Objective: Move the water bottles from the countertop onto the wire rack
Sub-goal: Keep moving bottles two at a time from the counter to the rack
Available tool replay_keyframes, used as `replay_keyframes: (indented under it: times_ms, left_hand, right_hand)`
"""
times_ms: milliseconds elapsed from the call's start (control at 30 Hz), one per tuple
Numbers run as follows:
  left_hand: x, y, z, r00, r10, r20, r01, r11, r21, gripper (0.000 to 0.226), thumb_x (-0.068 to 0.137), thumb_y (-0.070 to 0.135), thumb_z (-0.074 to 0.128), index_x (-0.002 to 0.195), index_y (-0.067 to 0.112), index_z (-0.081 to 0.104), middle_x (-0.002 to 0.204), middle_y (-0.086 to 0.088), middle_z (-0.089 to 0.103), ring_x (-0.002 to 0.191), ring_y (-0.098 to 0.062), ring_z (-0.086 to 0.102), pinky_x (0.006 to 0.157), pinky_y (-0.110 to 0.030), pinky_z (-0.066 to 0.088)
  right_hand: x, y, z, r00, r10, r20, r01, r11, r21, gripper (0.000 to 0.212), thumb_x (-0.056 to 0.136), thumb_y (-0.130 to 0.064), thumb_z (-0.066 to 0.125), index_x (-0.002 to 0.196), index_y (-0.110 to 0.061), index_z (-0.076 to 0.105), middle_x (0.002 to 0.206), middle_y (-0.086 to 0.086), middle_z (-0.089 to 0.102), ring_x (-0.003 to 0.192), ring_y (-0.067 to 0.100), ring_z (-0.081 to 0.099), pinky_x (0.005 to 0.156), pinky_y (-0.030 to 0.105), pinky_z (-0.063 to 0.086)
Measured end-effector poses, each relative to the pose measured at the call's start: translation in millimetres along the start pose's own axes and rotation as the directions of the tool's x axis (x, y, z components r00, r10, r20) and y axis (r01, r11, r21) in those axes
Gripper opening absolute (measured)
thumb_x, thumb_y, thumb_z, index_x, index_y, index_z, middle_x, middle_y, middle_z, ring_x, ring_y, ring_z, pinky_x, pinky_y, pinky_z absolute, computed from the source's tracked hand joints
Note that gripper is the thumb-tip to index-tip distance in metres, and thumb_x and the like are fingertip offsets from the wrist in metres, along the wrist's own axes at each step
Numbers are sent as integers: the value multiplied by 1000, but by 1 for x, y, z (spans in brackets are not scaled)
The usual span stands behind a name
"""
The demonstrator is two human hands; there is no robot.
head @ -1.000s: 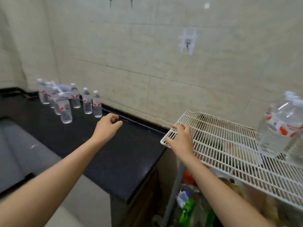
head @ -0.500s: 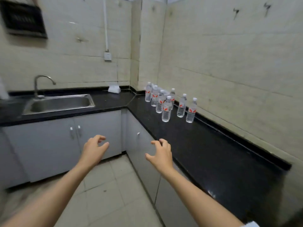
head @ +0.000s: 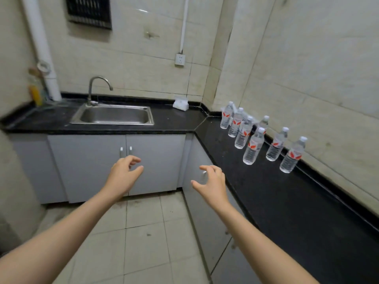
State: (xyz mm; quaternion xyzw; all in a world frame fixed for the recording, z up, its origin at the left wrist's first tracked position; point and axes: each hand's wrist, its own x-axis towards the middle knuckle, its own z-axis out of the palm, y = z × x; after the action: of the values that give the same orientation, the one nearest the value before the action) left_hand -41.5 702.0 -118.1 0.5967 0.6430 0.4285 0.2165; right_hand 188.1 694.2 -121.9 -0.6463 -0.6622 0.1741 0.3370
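Note:
Several clear water bottles with red-and-white labels stand upright on the black countertop (head: 272, 193) along the right wall; the nearest bottle (head: 292, 155) is at the right, another (head: 252, 148) stands further out from the wall. My left hand (head: 123, 177) hovers in front of the grey cabinet doors with fingers loosely curled, holding nothing. To the right of it my right hand (head: 213, 184) is stretched out beside the counter's front edge, fingers spread and relaxed, short of the bottles. The wire rack is out of view.
A steel sink (head: 113, 115) with a curved tap (head: 98, 87) sits in the back counter. A white packet (head: 180, 103) lies near the corner. Grey cabinets (head: 86, 160) stand below, tiled floor (head: 143, 242) underfoot. A white pipe (head: 41, 48) runs down the left wall.
The view has swung left from the wire rack to the sink corner. My right hand has let go of the rack's edge, and both hands now reach forward empty.

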Motion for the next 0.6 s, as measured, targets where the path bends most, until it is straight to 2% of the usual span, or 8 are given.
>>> replay_keyframes:
  times_ms: [100, 267, 500, 600]
  left_hand:
    - [34, 7, 18, 1000, 8, 19, -7, 999, -44, 22, 87, 13, 54, 108, 9, 59, 114, -14, 58, 104, -23, 53, 90, -33, 40]
    - [106, 20, 44, 1000, 3, 11, -2, 997, -78, 19, 86, 10, 55, 104, 7, 60, 111, -14, 60, 99, -21, 52, 86, -30, 38]
    - [176, 9, 75, 1000, -6, 13, 8, 992, -127, 20, 86, 4, 55, 105, 1, 59, 109, -17, 61, 102, -29, 54, 90, -36, 40]
    - [208, -5, 90, 999, -13, 36, 18, 989, -148, 20, 86, 6, 55, 105, 3, 60, 110, -16, 60, 101, -27, 54, 89, -36, 41]
  right_hand:
    - [47, -7, -2, 998, -61, -32, 64, 995, 77, 47, 78, -23, 66, 122, -16, 50, 134, 8, 38, 125, 22, 31, 103, 29, 28]
    - [128, -8, 10, 997, -83, -5, 83, 988, 134, 48, 80, -22, 64, 124, -17, 48, 135, 6, 36, 128, 19, 28, 96, 20, 23]
    - [190, 27, 37, 999, 20, 32, -23, 995, 99, 47, 80, -23, 63, 124, -18, 48, 134, 5, 36, 125, 18, 30, 97, 21, 26]
    - [222, 40, 44, 998, 67, 19, -68, 996, 55, 47, 81, -24, 64, 124, -20, 47, 134, 3, 36, 125, 17, 30, 94, 20, 27]
